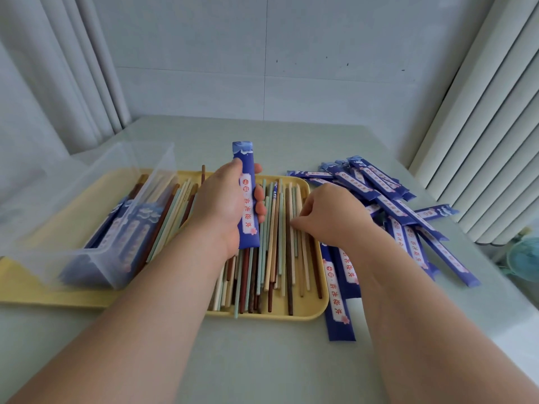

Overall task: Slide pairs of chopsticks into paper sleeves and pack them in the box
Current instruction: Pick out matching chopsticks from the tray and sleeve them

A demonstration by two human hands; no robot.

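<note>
Head view: above the tray (309,314) my left hand (221,205) grips a sleeve (246,182) for filling while my right hand (332,214) pinches chopsticks (280,258) in it

the single head-worn camera is looking forward and down from the person's eye level, hanging close over the table (291,363). both forearms are running in from the bottom edge, the left hand (221,205) and right hand (332,214) are sitting mid-frame over the yellow tray (316,312), and the wide lens is bowing the blinds (481,126) at right.
</note>
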